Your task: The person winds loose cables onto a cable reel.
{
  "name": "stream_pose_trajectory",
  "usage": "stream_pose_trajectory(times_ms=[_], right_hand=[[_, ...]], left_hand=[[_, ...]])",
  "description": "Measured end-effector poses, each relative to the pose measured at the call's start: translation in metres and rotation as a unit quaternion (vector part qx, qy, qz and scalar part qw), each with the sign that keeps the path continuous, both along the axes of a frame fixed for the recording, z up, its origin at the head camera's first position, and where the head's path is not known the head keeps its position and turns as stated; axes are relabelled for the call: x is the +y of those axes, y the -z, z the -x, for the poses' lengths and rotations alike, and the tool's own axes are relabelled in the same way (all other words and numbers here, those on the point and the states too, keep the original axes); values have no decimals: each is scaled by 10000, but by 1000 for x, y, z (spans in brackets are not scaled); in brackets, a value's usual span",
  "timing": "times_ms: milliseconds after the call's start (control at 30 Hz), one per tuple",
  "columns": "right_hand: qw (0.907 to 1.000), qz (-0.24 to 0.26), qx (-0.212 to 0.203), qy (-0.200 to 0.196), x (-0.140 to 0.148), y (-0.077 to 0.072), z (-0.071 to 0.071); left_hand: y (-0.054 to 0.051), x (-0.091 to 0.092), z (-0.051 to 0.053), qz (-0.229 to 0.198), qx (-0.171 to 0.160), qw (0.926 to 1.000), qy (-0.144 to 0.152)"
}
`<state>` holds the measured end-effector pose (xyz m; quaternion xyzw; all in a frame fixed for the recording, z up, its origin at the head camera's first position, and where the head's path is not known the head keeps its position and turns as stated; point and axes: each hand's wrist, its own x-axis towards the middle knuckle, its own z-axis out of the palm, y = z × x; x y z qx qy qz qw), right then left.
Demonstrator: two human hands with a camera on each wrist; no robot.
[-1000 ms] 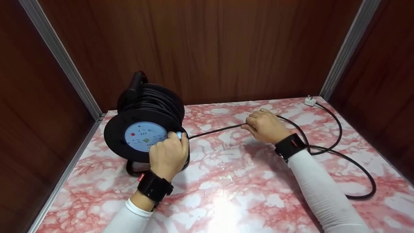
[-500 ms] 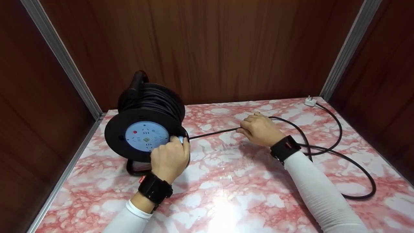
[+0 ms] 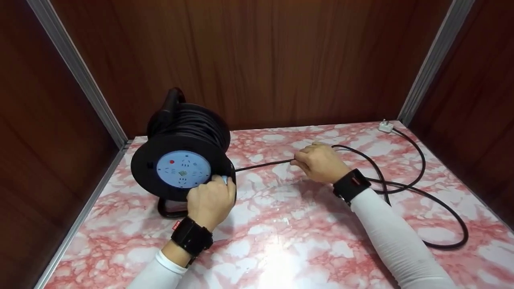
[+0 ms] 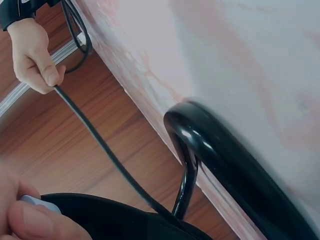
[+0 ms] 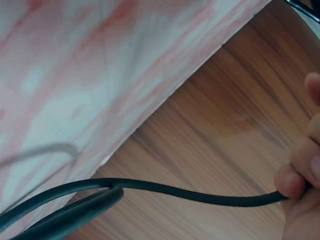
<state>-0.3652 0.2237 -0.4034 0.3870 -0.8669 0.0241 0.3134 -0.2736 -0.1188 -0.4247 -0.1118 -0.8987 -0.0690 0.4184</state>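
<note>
A black cable reel (image 3: 140, 168) with a light blue socket panel (image 3: 184, 168) stands at the left on its tubular frame (image 4: 220, 145). My left hand (image 3: 211, 200) grips the small light blue crank knob (image 4: 40, 203) at the lower right of the reel's face. From the drum a black cable (image 3: 263, 164) runs right to my right hand (image 3: 321, 162), which holds it between thumb and curled fingers. In the right wrist view, the cable (image 5: 200, 196) leaves that hand in a bend. Beyond the hand it lies in loose loops, ending in a white plug (image 3: 386, 126).
The red-and-white marbled table (image 3: 265, 249) is walled by dark wood panels (image 3: 273, 60) at the back and sides. Metal corner posts (image 3: 431, 60) stand where the panels meet. Loops of cable (image 3: 449, 212) lie near the table's right edge.
The reel's face has turned clockwise, and my left hand has moved slightly down with the knob. My right hand has shifted left and a little down toward the reel, holding the cable.
</note>
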Motion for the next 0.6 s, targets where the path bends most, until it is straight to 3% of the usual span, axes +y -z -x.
stream_pose_trajectory(times_ms=[133, 433, 600], right_hand=[[9999, 120, 14, 24, 5, -2, 1], [9940, 431, -917, 422, 33, -7, 4], [9982, 430, -364, 218, 40, -8, 6]], left_hand=[[2, -1, 1, 54, 33, 10000, 29], [10, -7, -2, 261, -57, 9996, 34], [10, -6, -2, 296, -42, 9995, 31]])
